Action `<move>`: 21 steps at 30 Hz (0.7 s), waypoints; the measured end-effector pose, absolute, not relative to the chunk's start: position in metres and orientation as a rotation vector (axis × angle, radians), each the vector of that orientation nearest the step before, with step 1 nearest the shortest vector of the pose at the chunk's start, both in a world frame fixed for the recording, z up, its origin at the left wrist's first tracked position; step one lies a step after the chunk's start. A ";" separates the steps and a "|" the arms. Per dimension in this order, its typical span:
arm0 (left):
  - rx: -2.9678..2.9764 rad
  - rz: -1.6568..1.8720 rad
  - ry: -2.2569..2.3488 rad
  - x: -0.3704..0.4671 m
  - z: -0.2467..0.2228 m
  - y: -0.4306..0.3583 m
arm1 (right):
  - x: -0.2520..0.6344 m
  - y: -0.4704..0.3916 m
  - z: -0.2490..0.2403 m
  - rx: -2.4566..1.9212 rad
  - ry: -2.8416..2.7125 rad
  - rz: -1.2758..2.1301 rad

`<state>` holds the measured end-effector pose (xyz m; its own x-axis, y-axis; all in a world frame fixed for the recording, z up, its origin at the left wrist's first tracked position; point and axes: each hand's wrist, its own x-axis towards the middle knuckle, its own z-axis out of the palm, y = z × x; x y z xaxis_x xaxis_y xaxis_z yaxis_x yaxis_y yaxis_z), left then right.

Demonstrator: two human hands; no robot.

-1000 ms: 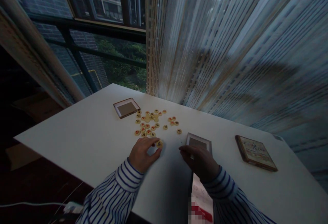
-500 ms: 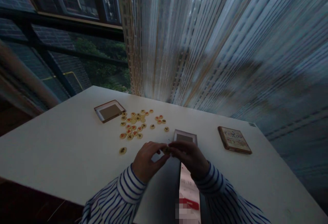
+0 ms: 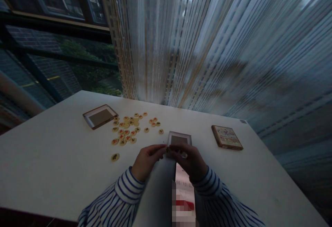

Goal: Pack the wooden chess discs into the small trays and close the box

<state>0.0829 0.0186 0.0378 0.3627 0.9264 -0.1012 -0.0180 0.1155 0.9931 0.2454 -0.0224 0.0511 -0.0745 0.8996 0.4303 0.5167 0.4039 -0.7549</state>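
A: And here we are above the white counter (image 3: 52, 164), with the left hand (image 3: 144, 161) and the right hand (image 3: 192, 159) coming together in the middle!

B: The right fingers are pinching a xiangqi piece (image 3: 167, 149), a small round one, half hidden by the fingertips.

A: And the left fingers?

B: Right up at its edge, bent towards it, but whether they share the grip I cannot tell.

A: Just beyond the right fingers sits a shallow tray (image 3: 189, 139), grey inside, its near part covered by that hand.

B: Look beyond and to the left of the left fingers: a loose scatter of pieces (image 3: 127, 132), red and black characters showing, some touching. One lone piece (image 3: 115, 157) lies directly left of those fingers, apart from the others.

A: Farther out on that side, past the scatter, there's an open tray (image 3: 100, 117) with a brown-grey panel inside.

B: Swing right of the right fingers, well apart: a flat box (image 3: 227, 137) with a printed top.

A: And nearer the wearer than the right fingers, a lit screen (image 3: 184, 185) shows digits, partly pixelated. String curtain (image 3: 166, 40) hangs beyond everything!
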 end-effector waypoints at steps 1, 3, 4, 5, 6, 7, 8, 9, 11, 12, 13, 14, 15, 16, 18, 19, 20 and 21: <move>1.254 0.880 0.961 0.085 0.038 0.019 | 0.247 -0.022 0.050 -1.227 -1.767 0.450; 1.254 0.888 0.972 0.088 0.038 0.021 | 0.251 -0.021 0.047 -1.204 -1.812 0.362; 1.251 0.889 0.973 0.090 0.038 0.022 | 0.253 -0.021 0.046 -1.196 -1.821 0.338; 1.246 0.889 0.972 0.091 0.037 0.023 | 0.254 -0.021 0.045 -1.190 -1.823 0.322; 1.239 0.889 0.969 0.093 0.037 0.023 | 0.255 -0.021 0.044 -1.186 -1.819 0.313; 1.230 0.888 0.966 0.095 0.036 0.023 | 0.257 -0.021 0.043 -1.185 -1.812 0.307; 1.220 0.888 0.966 0.096 0.036 0.023 | 0.258 -0.021 0.042 -1.186 -1.806 0.302; 1.210 0.889 0.967 0.098 0.035 0.023 | 0.259 -0.021 0.041 -1.192 -1.802 0.298; 1.204 0.892 0.972 0.101 0.035 0.024 | 0.261 -0.021 0.038 -1.201 -1.810 0.286; 1.209 0.891 0.973 0.103 0.036 0.025 | 0.262 -0.021 0.037 -1.206 -1.815 0.273; 1.220 0.887 0.971 0.105 0.036 0.026 | 0.264 -0.020 0.036 -1.211 -1.819 0.254; 1.234 0.883 0.969 0.107 0.037 0.027 | 0.265 -0.020 0.035 -1.219 -1.820 0.227; 1.251 0.877 0.964 0.109 0.038 0.029 | 0.267 -0.019 0.034 -1.230 -1.820 0.193; 1.269 0.868 0.960 0.111 0.039 0.030 | 0.269 -0.019 0.033 -1.243 -1.822 0.157; 1.297 0.846 0.952 0.117 0.040 0.034 | 0.273 -0.019 0.032 -1.278 -1.835 0.082; 1.304 0.833 0.949 0.119 0.040 0.035 | 0.275 -0.019 0.031 -1.299 -1.845 0.043; 1.306 0.821 0.945 0.122 0.040 0.036 | 0.277 -0.019 0.031 -1.324 -1.855 0.007; 1.302 0.814 0.940 0.124 0.040 0.036 | 0.278 -0.020 0.030 -1.351 -1.867 -0.025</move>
<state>0.1238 0.0362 0.0397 0.4145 0.9037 -0.1073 0.0233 0.1074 0.9939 0.2779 -0.0197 0.0298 -0.0959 0.7848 0.6123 0.8009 0.4261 -0.4207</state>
